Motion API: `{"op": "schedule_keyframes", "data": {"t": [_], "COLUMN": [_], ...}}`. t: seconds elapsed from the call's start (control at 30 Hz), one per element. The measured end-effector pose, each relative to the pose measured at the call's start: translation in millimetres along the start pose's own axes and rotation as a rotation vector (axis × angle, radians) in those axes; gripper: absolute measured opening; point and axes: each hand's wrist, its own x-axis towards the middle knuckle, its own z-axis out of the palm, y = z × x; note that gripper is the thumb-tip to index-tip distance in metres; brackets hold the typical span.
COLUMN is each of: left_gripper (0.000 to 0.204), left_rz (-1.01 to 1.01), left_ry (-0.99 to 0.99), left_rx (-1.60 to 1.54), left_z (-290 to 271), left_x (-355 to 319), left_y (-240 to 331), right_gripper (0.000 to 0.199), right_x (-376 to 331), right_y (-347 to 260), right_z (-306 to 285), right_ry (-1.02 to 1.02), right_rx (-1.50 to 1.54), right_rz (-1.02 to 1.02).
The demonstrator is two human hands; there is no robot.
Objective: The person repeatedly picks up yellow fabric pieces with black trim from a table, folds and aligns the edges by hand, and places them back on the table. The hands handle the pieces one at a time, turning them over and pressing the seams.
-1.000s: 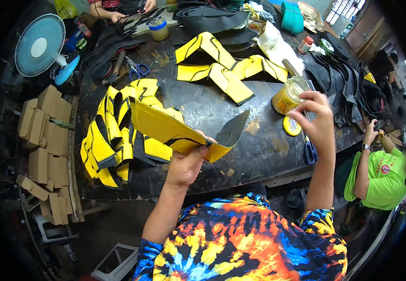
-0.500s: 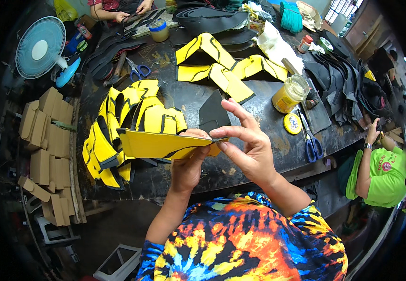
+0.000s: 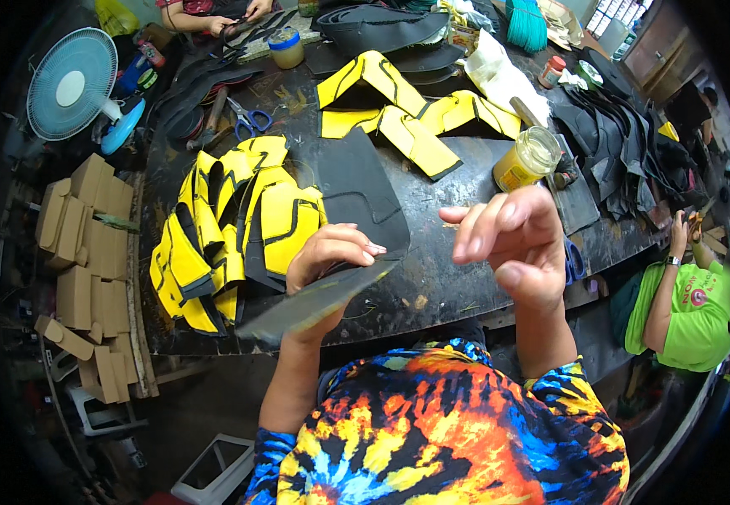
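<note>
My left hand (image 3: 330, 257) grips a bent black-and-yellow panel (image 3: 361, 198) of sheet material, its black side facing me. One black flap stands beyond the fingers and another, blurred, tilts toward me below them. My right hand (image 3: 521, 240) is raised to the right of the panel, fingers loosely curled and apart, holding nothing. Just beyond it stands an open jar (image 3: 529, 160) of yellowish paste. A heap of yellow panels with black lines (image 3: 213, 219) lies left of my left hand. More folded yellow panels (image 3: 420, 143) stand farther back.
Blue-handled scissors (image 3: 250, 120) lie at the back left; a second pair (image 3: 575, 261) is partly behind my right hand. Black cut pieces (image 3: 609, 147) pile up at right. A fan (image 3: 72, 84) and cardboard boxes (image 3: 87, 278) stand left. Co-workers sit at back left and right (image 3: 685, 311).
The panel has turned from its yellow side to its black side in my left hand. My right hand has let go of its edge and moved right, toward the jar.
</note>
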Motion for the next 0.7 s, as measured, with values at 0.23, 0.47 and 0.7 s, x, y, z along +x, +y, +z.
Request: {"op": "schedule_keyframes", "data": {"t": [0.23, 0.47, 0.7], "left_gripper": [0.021, 0.021, 0.021], "left_rz": [0.099, -0.018, -0.432], "left_ry": [-0.126, -0.106, 0.123], "left_rx": [0.167, 0.149, -0.42], "left_z": [2.1, 4.2, 28.7], "left_x": [4.3, -2.1, -16.8], "left_y": [17.3, 17.5, 14.8], "right_gripper": [0.067, 0.067, 0.049], "right_x": [8.7, 16.1, 6.0], "right_y": [-6.1, 0.4, 17.6], "right_z": [6.9, 9.8, 19.6], "right_ry": [-0.096, -0.147, 0.104], "right_rx": [-0.424, -0.451, -0.562], "right_rz": [0.451, 0.485, 0.196]}}
